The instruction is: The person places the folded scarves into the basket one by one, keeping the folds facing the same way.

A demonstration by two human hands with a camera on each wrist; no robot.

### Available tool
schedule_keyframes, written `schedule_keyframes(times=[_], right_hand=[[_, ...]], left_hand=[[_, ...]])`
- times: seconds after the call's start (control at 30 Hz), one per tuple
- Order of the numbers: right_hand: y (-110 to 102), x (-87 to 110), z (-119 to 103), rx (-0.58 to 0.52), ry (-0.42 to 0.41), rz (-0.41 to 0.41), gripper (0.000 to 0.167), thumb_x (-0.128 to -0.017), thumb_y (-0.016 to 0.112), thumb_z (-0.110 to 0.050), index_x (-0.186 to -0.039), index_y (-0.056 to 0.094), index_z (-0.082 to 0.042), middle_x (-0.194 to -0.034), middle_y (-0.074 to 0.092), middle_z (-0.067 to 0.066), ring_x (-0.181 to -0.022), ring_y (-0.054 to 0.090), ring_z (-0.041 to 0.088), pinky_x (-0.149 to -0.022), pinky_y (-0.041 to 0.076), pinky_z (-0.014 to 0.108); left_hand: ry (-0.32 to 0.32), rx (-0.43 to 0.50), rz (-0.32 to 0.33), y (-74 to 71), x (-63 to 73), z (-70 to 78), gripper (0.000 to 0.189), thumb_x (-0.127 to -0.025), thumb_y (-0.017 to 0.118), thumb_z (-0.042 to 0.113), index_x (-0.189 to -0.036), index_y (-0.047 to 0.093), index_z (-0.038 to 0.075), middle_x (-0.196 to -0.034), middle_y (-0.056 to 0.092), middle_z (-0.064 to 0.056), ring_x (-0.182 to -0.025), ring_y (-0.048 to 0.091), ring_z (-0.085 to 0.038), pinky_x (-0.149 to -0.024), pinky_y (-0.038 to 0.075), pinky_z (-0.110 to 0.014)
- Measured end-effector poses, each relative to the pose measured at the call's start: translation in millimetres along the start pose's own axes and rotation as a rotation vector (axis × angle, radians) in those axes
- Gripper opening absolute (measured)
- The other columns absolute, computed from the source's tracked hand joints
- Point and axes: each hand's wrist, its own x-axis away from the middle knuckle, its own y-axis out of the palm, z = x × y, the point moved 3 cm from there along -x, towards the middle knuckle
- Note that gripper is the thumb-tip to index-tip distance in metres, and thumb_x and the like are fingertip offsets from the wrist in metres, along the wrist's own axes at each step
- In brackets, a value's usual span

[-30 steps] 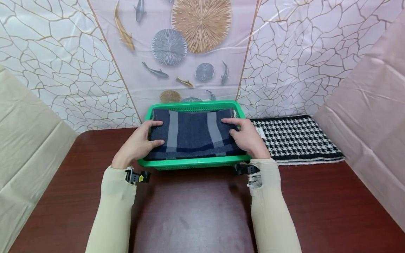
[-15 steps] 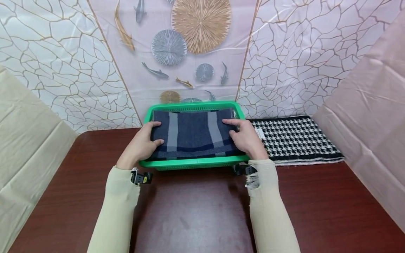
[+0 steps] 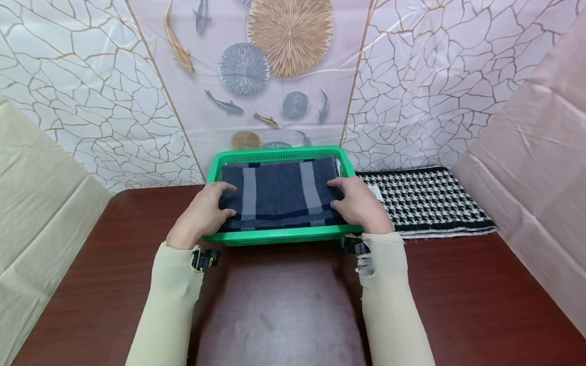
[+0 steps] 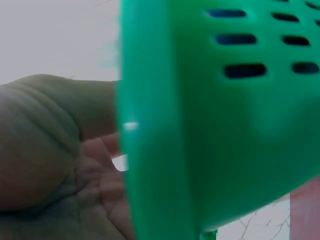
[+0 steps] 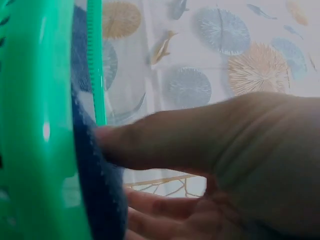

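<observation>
A folded navy cloth with grey stripes (image 3: 280, 188) lies inside the green plastic basket (image 3: 284, 235) in the head view. At the cloth's left end is my left hand (image 3: 201, 211), thumb and fingers spread and touching it. My right hand (image 3: 361, 203) is at the opposite end in a similar pose, its fingertips on the cloth. The right wrist view shows that thumb (image 5: 150, 140) lying straight against the cloth's edge (image 5: 102, 185). From the left wrist, the basket wall (image 4: 240, 120) hides the left fingertips.
To the right of the basket lies a folded black-and-white houndstooth cloth (image 3: 426, 201) with a white tag (image 3: 376, 192). The brown table (image 3: 279, 300) holds everything. Patterned fabric (image 3: 293, 96) hangs behind the basket, and plain fabric panels (image 3: 535, 152) stand at the sides.
Fingertips of both hands have moved slightly toward the near side of the basket. The cloth's far left corner has settled lower, so more of the basket's inside shows there.
</observation>
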Motion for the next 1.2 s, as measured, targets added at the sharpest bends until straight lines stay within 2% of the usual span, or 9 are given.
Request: schedule_keyframes(times=[0.23, 0.4, 0.47, 0.53, 0.63, 0.7, 0.83, 1.03, 1.2], right_hand=[[2.0, 0.9, 3.5, 0.027, 0.040, -0.028, 0.054, -0.100, 0.062, -0.006, -0.152, 0.048, -0.005, -0.160, 0.042, 0.019, -0.146, 0.042, 0.034, -0.088, 0.046, 0.039], [4.0, 1.4, 3.9, 0.000, 0.100, -0.028, 0.056, -0.099, 0.064, -0.005, -0.152, 0.048, -0.007, -0.161, 0.040, 0.020, -0.138, 0.051, 0.035, -0.079, 0.047, 0.037], [3.8, 2.5, 2.4, 0.004, 0.115, -0.019, 0.057, -0.098, 0.065, -0.005, -0.152, 0.048, -0.007, -0.161, 0.039, 0.021, -0.129, 0.055, 0.033, -0.076, 0.046, 0.035], [2.7, 4.2, 0.4, 0.004, 0.131, -0.009, 0.058, -0.098, 0.065, -0.005, -0.153, 0.046, -0.008, -0.161, 0.039, 0.022, -0.101, 0.063, 0.030, -0.067, 0.045, 0.034], [-0.6, 7.4, -3.8, 0.030, 0.116, 0.030, 0.057, -0.100, 0.063, -0.007, -0.154, 0.045, -0.009, -0.160, 0.041, 0.021, -0.079, 0.059, 0.025, -0.061, 0.044, 0.035], [-3.2, 10.2, -7.7, 0.037, 0.084, 0.066, 0.055, -0.101, 0.062, -0.011, -0.154, 0.045, -0.010, -0.159, 0.042, 0.020, -0.085, 0.063, 0.029, -0.068, 0.051, 0.040], [-4.3, 14.8, -14.0, 0.050, 0.009, 0.087, 0.047, -0.101, 0.063, -0.013, -0.147, 0.054, -0.010, -0.148, 0.054, 0.018, -0.133, 0.053, 0.037, -0.100, 0.050, 0.051], [2.8, 15.6, -11.5, 0.033, 0.039, -0.001, 0.020, -0.092, 0.066, 0.001, -0.111, 0.070, -0.005, -0.105, 0.069, 0.013, -0.093, 0.063, 0.026, -0.076, 0.052, 0.035], [5.2, 13.5, -7.9, 0.067, 0.063, -0.023, 0.009, -0.092, 0.068, -0.001, -0.100, 0.068, -0.004, -0.097, 0.069, 0.010, -0.083, 0.060, 0.023, -0.071, 0.049, 0.032]], left_hand=[[-0.026, -0.066, -0.043, 5.4, -4.6, -1.7, 0.054, -0.098, 0.063, 0.002, -0.149, 0.045, 0.000, -0.165, 0.023, -0.025, -0.151, 0.029, -0.045, -0.116, 0.039, -0.058], [-0.017, -0.100, -0.052, 7.6, -6.1, -4.3, 0.054, -0.097, 0.062, -0.002, -0.148, 0.045, -0.001, -0.162, 0.027, -0.028, -0.148, 0.033, -0.044, -0.115, 0.040, -0.057], [-0.004, -0.107, -0.041, 8.5, -5.8, -3.3, 0.053, -0.096, 0.062, -0.003, -0.147, 0.046, -0.003, -0.161, 0.028, -0.029, -0.148, 0.034, -0.044, -0.115, 0.040, -0.057], [0.016, -0.122, -0.033, 9.3, -4.8, -1.4, 0.052, -0.096, 0.061, -0.004, -0.146, 0.047, -0.004, -0.162, 0.026, -0.029, -0.150, 0.031, -0.045, -0.116, 0.039, -0.056], [0.065, -0.147, -0.017, 9.8, -2.4, 4.6, 0.048, -0.098, 0.060, 0.000, -0.144, 0.049, -0.003, -0.164, 0.024, -0.028, -0.154, 0.023, -0.044, -0.120, 0.034, -0.056], [0.102, -0.152, -0.015, 10.2, -1.5, 8.5, 0.045, -0.102, 0.059, 0.007, -0.145, 0.051, -0.002, -0.166, 0.023, -0.025, -0.156, 0.020, -0.042, -0.122, 0.030, -0.056], [0.147, -0.143, -0.055, 12.5, -0.5, 13.0, 0.046, -0.106, 0.054, 0.023, -0.146, 0.051, -0.001, -0.162, 0.035, -0.024, -0.153, 0.030, -0.041, -0.122, 0.030, -0.057], [0.088, -0.129, -0.146, 12.3, 4.8, 9.7, 0.051, -0.102, 0.061, 0.014, -0.149, 0.047, 0.000, -0.150, 0.050, -0.025, -0.142, 0.044, -0.041, -0.113, 0.042, -0.055], [0.054, -0.070, -0.138, 11.7, 4.4, 6.0, 0.050, -0.097, 0.066, 0.003, -0.145, 0.052, 0.003, -0.135, 0.059, -0.024, -0.126, 0.057, -0.037, -0.099, 0.053, -0.048]])
